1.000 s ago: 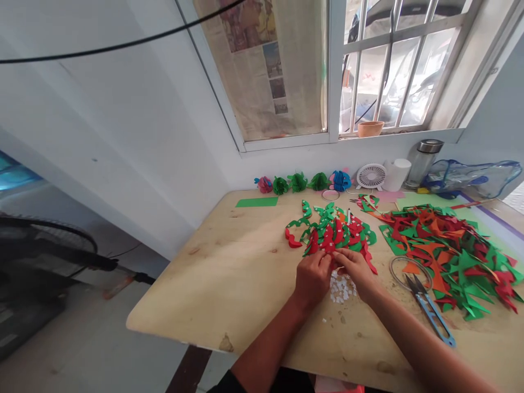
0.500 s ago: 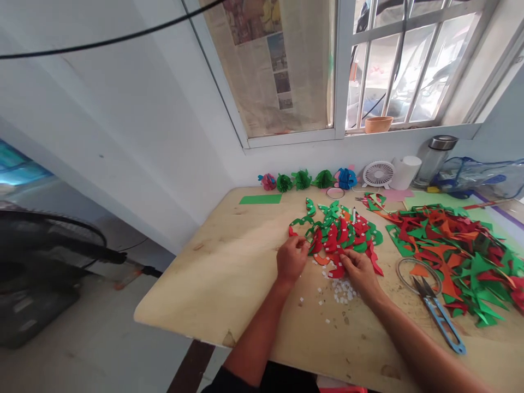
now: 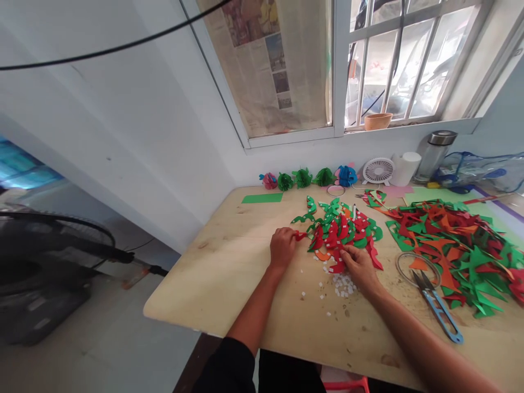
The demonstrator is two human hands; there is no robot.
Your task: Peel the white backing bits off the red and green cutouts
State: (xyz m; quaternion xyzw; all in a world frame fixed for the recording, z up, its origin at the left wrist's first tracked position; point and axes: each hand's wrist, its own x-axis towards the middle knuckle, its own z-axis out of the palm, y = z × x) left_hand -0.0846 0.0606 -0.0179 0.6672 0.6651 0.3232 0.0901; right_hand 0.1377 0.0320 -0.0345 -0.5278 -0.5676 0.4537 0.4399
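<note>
A heap of red and green cut paper shapes point(image 3: 332, 232) with small white squares on them lies mid-table. At its left side my left hand point(image 3: 282, 248) is closed on a red paper piece point(image 3: 301, 236) that sticks out to the right of the fingers. My right hand point(image 3: 359, 266) pinches a red paper shape point(image 3: 337, 263) at the heap's front edge. Loose white squares point(image 3: 344, 285) are scattered on the wooden table point(image 3: 229, 273), just left of and below the right hand.
Paper scraps point(image 3: 458, 245) pile up at the right, beside a tape ring point(image 3: 403, 278) and blue snips point(image 3: 442, 314). Along the wall stand paper ornaments point(image 3: 303, 178), a small fan point(image 3: 378, 171) and a glass bottle point(image 3: 436, 155). A green strip point(image 3: 262, 198) lies at the back left.
My left hand has moved a little left and up, and a red piece now shows at its fingers. My right hand stays nearly in place. The view has shifted slightly.
</note>
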